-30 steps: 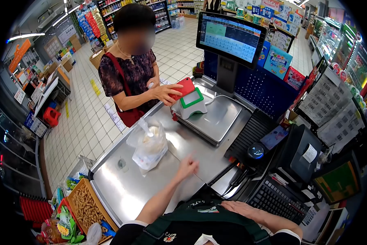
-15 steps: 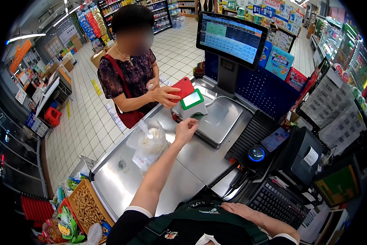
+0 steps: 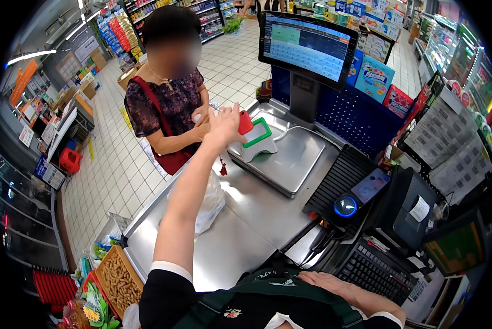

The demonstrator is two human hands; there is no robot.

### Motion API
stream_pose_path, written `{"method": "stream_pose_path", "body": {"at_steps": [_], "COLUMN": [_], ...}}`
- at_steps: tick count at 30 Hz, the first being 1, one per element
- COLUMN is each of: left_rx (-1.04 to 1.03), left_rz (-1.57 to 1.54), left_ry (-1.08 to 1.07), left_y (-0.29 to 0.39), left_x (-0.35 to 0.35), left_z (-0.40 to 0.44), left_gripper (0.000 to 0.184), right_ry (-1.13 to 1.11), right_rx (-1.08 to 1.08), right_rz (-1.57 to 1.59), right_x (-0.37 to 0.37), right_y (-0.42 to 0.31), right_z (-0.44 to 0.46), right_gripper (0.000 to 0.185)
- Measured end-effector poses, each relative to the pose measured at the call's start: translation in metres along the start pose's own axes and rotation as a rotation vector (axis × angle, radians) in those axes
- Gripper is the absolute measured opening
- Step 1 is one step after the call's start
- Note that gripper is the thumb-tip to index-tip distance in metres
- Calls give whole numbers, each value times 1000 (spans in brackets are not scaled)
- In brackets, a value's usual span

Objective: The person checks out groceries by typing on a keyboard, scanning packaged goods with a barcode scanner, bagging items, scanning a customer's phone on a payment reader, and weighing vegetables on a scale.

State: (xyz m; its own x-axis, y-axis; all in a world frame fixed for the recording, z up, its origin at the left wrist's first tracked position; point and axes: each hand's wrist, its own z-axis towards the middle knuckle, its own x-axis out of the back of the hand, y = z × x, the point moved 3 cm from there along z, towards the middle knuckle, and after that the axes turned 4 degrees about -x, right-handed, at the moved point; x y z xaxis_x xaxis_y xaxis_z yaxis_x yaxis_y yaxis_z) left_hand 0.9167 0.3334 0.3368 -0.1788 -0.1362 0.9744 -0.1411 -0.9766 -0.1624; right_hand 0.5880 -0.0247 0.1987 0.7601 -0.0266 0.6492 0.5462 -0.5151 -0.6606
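My left hand [image 3: 224, 129] reaches over the counter with its fingers spread, against or just in front of a red phone [image 3: 245, 123]. Whether it touches the phone is unclear. Beside the phone stands a white scanning stand with a green-framed top [image 3: 257, 133], on a steel scale [image 3: 290, 159]. A red tassel [image 3: 223, 168] hangs below my left hand. Under my left forearm lies a clear plastic bag [image 3: 209, 205], partly hidden. My right hand [image 3: 325, 280] lies flat near my waist, at the counter's near edge, holding nothing visible.
Across the counter [image 3: 249, 219] stands a person [image 3: 166, 109] with a red shoulder bag. A monitor [image 3: 307, 49] rises behind the scale. At right are a keyboard [image 3: 372, 271], a printer [image 3: 402, 205] and another phone [image 3: 371, 185]. Peanuts fill a tray [image 3: 104, 290] at lower left.
My left hand has moved up and forward to the phone, and its fingers have spread. It now hides part of the phone and the other person's hand. My right hand stays in place.
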Motion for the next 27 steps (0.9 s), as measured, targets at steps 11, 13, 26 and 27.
{"method": "stream_pose_path", "body": {"at_steps": [11,13,26,27], "left_rx": [-125,-182,-267,-266], "left_rz": [-198,-177,-292,-287], "left_ry": [-92,-69,-154,-157], "left_y": [-9,0,43,41], "left_x": [-8,2,-2,-2], "left_z": [18,29,64,62], "left_gripper": [75,69,72,72], "right_ry": [-10,-17,13,7], "right_rx": [11,18,53,50], "right_rz": [0,47,17,7], "right_x": [3,4,14,13], "right_y": [-1,0,-5,-4], "right_z": [0,0,-5,-5], "right_gripper": [49,49,54,54]}}
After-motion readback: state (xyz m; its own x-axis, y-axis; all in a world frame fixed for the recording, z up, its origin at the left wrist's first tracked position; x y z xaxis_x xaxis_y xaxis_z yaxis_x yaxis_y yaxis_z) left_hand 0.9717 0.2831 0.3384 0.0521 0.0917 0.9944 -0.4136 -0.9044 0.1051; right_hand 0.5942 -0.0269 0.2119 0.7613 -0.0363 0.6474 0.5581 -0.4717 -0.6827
